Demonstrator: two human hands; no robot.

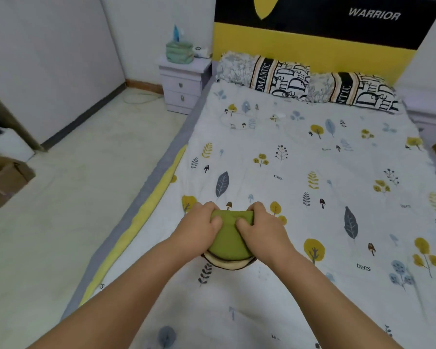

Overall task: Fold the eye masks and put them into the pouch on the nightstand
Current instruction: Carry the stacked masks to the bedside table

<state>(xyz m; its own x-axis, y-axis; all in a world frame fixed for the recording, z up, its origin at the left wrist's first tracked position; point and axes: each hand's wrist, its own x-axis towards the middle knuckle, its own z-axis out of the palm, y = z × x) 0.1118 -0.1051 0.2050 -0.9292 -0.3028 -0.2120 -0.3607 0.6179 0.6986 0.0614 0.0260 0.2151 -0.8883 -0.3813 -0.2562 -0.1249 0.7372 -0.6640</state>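
A green eye mask [230, 238] lies on the bed's patterned quilt [300, 172], near the quilt's left edge and toward its foot end. Both hands hold it. The left hand [199, 226] closes over the mask's left half, thumb pressing on top of the green fabric and the other fingers curled over the far edge. The right hand [259, 226] mirrors it on the right half, thumb on top and fingers wrapped over the far edge, so each hand pinches the cloth rather than lying flat. The two thumbs sit close together near the middle of the mask, not quite touching.

Under the green mask, at its near edge, a cream-coloured piece with a dark rim [228, 265] peeks out; whether this is a second mask or the underside of the same one cannot be told.

Beyond the mask, at the head of the quilt, two pillows [282, 78] printed with black lettering lean against a yellow and black headboard [312, 44]. To the left of the pillows stands a pale nightstand [184, 86] with two drawers. On top of it sits a pale green pouch [179, 52], well apart from the mask. Left of the quilt is bare floor [73, 185], with a cardboard box [3, 182] at the far left edge.
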